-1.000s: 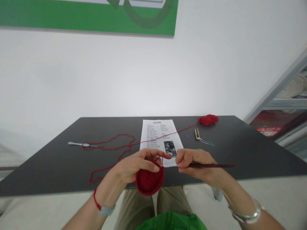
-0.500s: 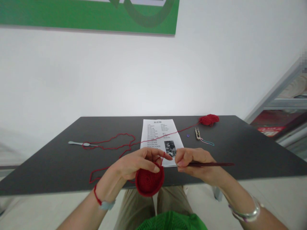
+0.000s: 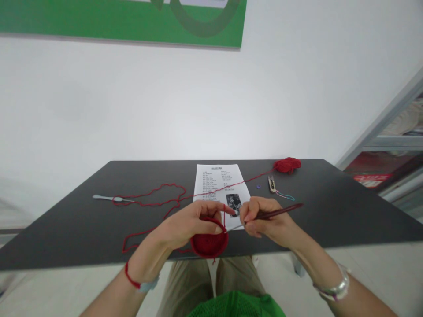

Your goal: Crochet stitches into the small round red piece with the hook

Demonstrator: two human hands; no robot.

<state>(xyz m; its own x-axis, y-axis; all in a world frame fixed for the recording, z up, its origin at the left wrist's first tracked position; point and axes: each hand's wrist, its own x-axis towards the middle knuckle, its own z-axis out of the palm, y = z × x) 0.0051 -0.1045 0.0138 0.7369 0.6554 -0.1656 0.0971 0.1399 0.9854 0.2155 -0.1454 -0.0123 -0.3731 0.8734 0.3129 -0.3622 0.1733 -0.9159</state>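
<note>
A round, cupped piece of red crochet work (image 3: 210, 245) is pinched at its rim by my left hand (image 3: 194, 222), thumb on the near side. Over the stretched left index finger runs a strand of red yarn (image 3: 224, 215), which drops to the rim. My right hand (image 3: 264, 218) grips a crochet hook (image 3: 280, 211) with a dark red handle. Its thin metal shaft points left, and the tip meets the rim beside my left thumb. The stitch at the tip is too small to make out.
Behind my hands a printed sheet (image 3: 220, 178) lies on the dark table (image 3: 158, 171). A red yarn ball (image 3: 287, 165), thread snips (image 3: 272, 184) and a small purple ring (image 3: 258, 186) are at right. Loose yarn crosses a grey-handled hook (image 3: 109, 198) at left.
The crochet piece has tipped, so its flat face shows less. My right hand has turned the hook; its handle now slants up to the right and its shaft reaches the rim.
</note>
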